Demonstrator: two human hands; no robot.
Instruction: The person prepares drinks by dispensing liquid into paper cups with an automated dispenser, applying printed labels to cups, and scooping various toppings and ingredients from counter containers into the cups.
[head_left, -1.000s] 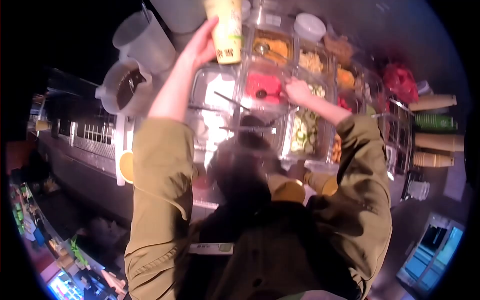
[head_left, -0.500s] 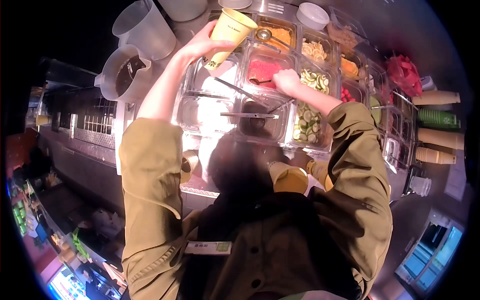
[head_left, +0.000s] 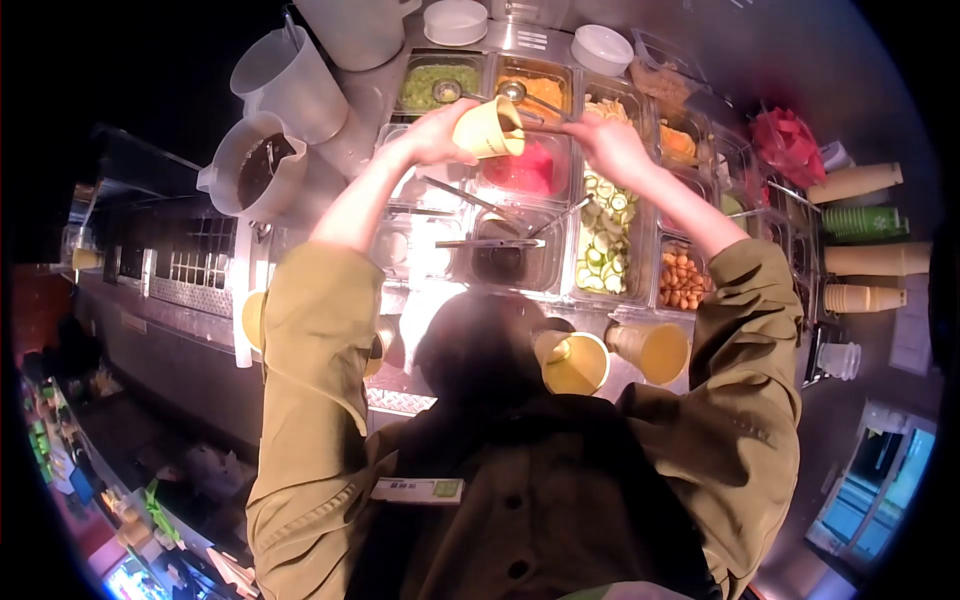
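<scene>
My left hand (head_left: 438,136) is closed around a pale yellow paper cup (head_left: 487,130), tilted with its mouth toward the right. In my right hand (head_left: 608,148) is the handle of a spoon (head_left: 547,127), gripped near its end. Its far end reaches the cup's mouth, and the spoon's bowl is hidden there. Just below the cup lies a clear tub of pinkish-red food (head_left: 525,172). Beneath my right hand and wrist is a long tub of sliced green-skinned pieces (head_left: 605,235).
Behind the cup are tubs of green pulp (head_left: 437,85) and orange pulp (head_left: 537,88), each with a ladle. Metal tongs (head_left: 490,243) lie across the front tubs. Plastic jugs (head_left: 255,165) stand left; yellow cups (head_left: 577,362) stand near my body. Stacked cups (head_left: 862,222) are at right.
The cup has come down and rightward, tipping toward my right hand. My right hand has lifted the spoon out of the pinkish-red tub and up to the cup's mouth.
</scene>
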